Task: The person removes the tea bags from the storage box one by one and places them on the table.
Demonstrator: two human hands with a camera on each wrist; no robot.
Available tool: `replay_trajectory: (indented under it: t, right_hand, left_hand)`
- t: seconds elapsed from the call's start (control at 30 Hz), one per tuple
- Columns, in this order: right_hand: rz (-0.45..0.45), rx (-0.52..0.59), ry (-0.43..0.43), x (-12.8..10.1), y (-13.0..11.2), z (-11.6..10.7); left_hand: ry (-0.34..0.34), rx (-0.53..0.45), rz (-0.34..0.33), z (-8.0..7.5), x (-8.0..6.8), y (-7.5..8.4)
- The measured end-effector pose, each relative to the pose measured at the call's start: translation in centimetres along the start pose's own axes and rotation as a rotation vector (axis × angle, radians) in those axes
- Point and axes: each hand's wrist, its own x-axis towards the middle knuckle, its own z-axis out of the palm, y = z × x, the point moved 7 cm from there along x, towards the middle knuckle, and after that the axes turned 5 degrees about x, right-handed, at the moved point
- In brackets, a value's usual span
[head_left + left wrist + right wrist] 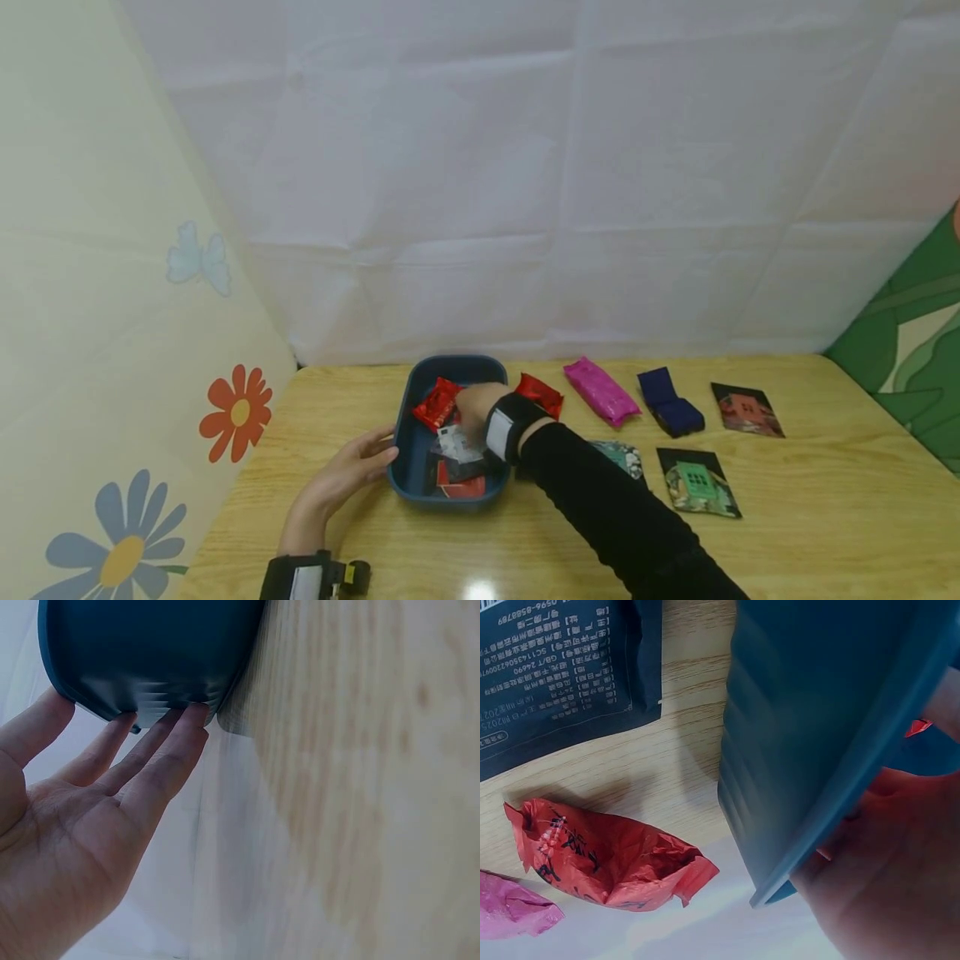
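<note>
1. Left hand [348,475]: fingers spread and nearly straight, tips touching the outside of the bin [448,502] at its left side.
2. Right hand [480,406]: reaches over the bin's right rim; its fingertips are hidden, so how far they close, and on what, cannot be told.
3. Bin: stands on the table [825,492], holding a red packet [435,405], a pale-printed packet [459,444] and red pieces [461,485], overlapping and partly indistinct.
4. Just right of the bin: a crinkled red wrapper [611,859], partly covered by the right hand in the head view.
5. Farther right: a pink packet [600,392], a navy object [675,410] and two picture packets [697,483]; a teal-patterned packet [626,460] is partly hidden by the sleeve [600,500].
</note>
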Motion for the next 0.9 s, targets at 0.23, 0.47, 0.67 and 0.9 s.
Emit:
replay_trajectory:
  t: [0.23, 0.47, 0.67, 0.9]
  right_hand:
    - [-0.008, -0.027, 0.064, -0.2, -0.2, -0.5]
    - [0.001, -0.109, 0.093, -0.6, -0.3, -0.9]
    - [-0.052, -0.143, 0.090, -1.1, -0.6, -1.1]
    - [-0.100, -0.190, 0.114, -1.9, -1.0, -1.4]
  left_hand:
    - [0.015, 0.011, -0.018, -0.1, 0.0, 0.0]
    - [0.021, 0.010, -0.022, 0.0, -0.1, -0.1]
    - [0.016, 0.003, -0.015, 0.1, -0.2, -0.1]
    - [0.013, 0.012, 0.003, -0.1, -0.2, 0.1]
